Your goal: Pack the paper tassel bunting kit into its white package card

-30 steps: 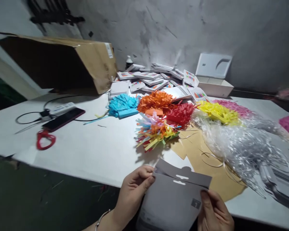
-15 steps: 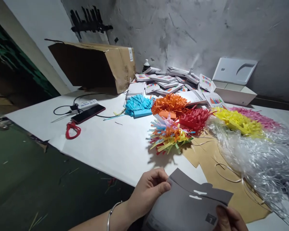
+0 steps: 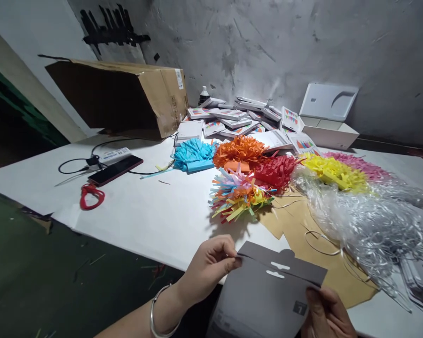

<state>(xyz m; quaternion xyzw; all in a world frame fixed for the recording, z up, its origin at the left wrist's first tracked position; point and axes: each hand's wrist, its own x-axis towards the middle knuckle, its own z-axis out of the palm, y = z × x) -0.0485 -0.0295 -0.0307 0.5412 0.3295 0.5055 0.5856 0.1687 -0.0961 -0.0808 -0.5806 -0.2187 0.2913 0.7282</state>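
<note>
Clearly — grey pkg point(image 3: 264, 300), dark sq. label point(image 3: 300, 308), "1", fingers point(image 3: 228, 265) either side

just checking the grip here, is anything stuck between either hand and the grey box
Nothing visible: the left hand pinches the grey box near its top left corner, and the right hand holds its right edge.

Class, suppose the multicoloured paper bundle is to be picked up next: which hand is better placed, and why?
Probably the left hand: its grip on the grey carton looks nearer the paper bundle, while the right hand grips the opposite side, farther off. The left would first need to let go.
</note>
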